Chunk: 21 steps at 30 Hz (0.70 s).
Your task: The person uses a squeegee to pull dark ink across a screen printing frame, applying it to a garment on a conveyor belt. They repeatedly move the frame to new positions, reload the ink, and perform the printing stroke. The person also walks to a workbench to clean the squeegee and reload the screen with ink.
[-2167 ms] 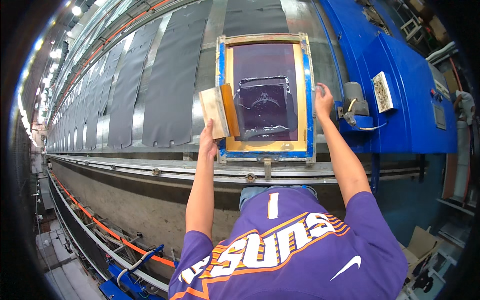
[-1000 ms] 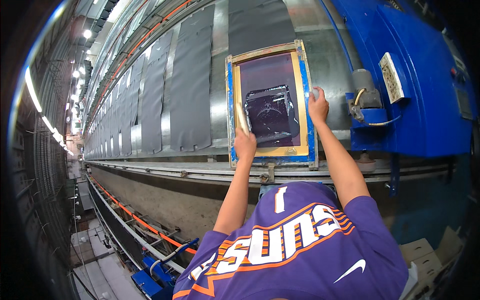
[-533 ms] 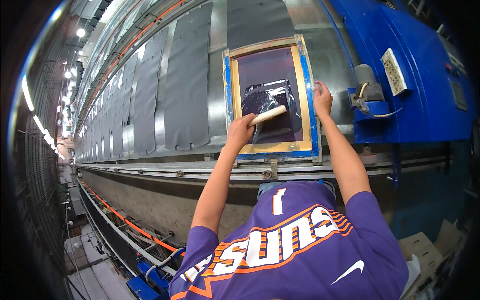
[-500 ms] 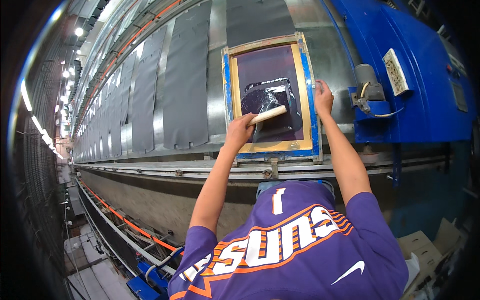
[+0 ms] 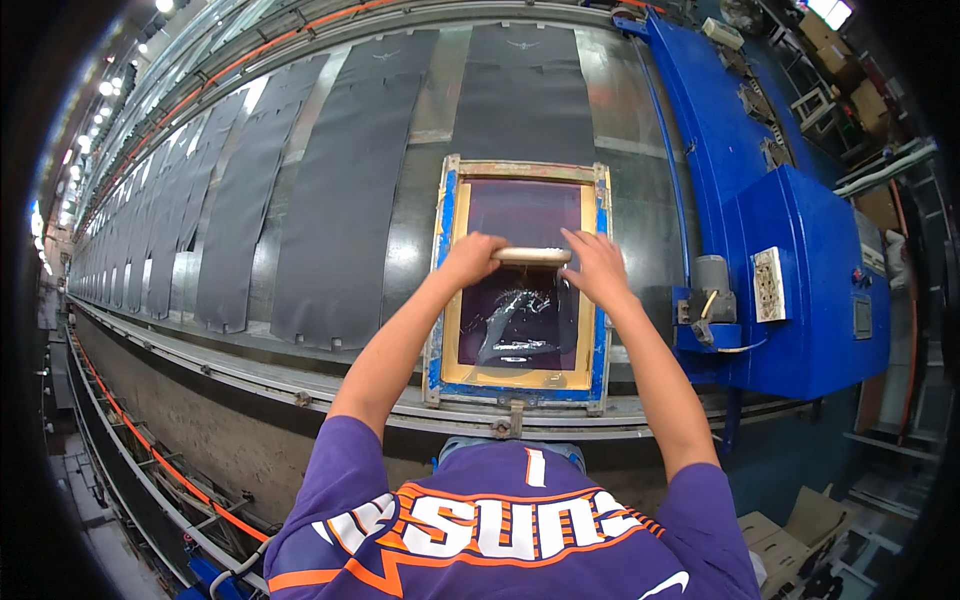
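over mesh (image 5: 524,207), hands (image 5: 473,258) (image 5: 599,270) seemingly grip squeegee (image 5: 532,256)

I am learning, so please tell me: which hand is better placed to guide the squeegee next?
Probably the left hand: it grips the squeegee by its left end. The right hand is at the other end, fingers straighter, grip unclear.

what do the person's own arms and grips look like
Loose, short purple fabric sleeves end near the elbows. The bare forearms show no watch, wristband or cable. The left grip and right grip wear no gloves.
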Tool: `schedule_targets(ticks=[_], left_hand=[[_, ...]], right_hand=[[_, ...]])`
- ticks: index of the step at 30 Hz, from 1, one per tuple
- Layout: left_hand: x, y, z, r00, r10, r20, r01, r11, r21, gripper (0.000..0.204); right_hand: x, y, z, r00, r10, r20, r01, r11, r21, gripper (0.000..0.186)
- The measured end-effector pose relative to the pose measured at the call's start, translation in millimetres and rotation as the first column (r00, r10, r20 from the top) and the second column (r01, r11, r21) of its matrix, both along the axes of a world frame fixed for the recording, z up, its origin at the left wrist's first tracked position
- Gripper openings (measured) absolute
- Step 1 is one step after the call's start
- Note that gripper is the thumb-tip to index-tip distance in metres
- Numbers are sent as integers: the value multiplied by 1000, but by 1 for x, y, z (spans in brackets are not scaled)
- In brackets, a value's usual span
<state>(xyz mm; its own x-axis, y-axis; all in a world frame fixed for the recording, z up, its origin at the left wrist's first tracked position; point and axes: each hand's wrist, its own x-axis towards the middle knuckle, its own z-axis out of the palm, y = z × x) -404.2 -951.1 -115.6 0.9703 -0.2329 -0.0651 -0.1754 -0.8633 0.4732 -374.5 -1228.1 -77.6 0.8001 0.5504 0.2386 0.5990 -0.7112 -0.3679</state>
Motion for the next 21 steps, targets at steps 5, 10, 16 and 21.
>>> schedule_targets(ticks=[5,10,16,21], left_hand=[[-8,-14,-9,991,106,77,-98,990,-99,41],[-140,-42,-45,978,133,160,-134,991,-7,46],[-121,-30,-17,992,129,12,-127,988,-86,47],[-14,-11,-11,974,219,65,-210,970,-122,36]], right_hand=[[1,17,-56,991,-94,-98,87,994,-69,41],[-116,-8,-85,982,-58,-177,74,994,85,39],[-94,-6,-50,974,-19,-227,5,998,-61,40],[9,14,-54,995,-52,-85,55,998,42,34]])
